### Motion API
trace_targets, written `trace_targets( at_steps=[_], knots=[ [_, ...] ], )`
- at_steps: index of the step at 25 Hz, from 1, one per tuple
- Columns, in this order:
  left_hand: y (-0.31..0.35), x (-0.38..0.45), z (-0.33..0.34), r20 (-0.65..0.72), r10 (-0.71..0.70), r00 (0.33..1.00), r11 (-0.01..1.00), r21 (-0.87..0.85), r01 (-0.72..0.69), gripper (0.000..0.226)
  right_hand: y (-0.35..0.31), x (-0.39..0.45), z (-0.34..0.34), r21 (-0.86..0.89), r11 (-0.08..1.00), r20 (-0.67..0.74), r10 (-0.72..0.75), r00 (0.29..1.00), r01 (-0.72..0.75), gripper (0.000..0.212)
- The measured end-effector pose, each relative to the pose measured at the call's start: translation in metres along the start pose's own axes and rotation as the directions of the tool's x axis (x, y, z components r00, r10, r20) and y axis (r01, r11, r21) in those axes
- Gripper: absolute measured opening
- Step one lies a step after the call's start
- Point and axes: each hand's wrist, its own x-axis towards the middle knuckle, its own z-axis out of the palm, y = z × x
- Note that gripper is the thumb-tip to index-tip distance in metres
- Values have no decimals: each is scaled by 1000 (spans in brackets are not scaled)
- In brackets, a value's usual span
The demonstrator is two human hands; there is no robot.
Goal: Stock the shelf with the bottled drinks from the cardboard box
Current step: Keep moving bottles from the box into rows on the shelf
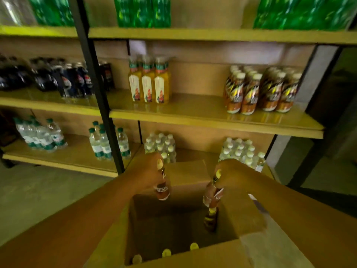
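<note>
An open cardboard box [222, 256] stands in front of me on the floor. My left hand [148, 171] grips a brown bottled drink [162, 190] by its neck, lifted above the box. My right hand [233, 175] holds a second brown bottle [212, 196] by the neck over the box's right side. Inside the box one bottle [211, 219] stands at the right, and three pale caps [166, 252] show along the near wall. Matching brown bottles [260, 91] stand in rows on the right of the middle shelf [193, 113].
Yellow juice bottles [148, 82] stand mid-shelf, dark bottles [58, 78] to the left. Water bottles [160, 146] fill the lower shelf. Green packs [143, 12] sit on top. A black upright post [96, 84] divides the shelving. Bare shelf lies between the juice and brown bottles.
</note>
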Motion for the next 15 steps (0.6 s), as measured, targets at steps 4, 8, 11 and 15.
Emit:
trace_targets(
  at_steps=[4, 8, 11, 15],
  knots=[
    [31, 17, -76, -174, 132, 976, 977, -143, -158, 38, -17, -49, -82, 32, 997, -220, -66, 973, 74, 26],
    [71, 38, -117, -296, 203, 933, 925, -253, -282, 43, -15, -59, -142, 195, 975, -416, -18, 909, 108, 30],
    [103, 59, -134, -351, 189, 917, 894, -326, -309, 40, -4, -47, -180, 264, 947, -501, -26, 865, 181, 29],
    [136, 101, -132, -385, 139, 912, 870, -393, -298, 41, 10, -21, -211, 298, 918, -603, -33, 797, 263, 27]
  ],
)
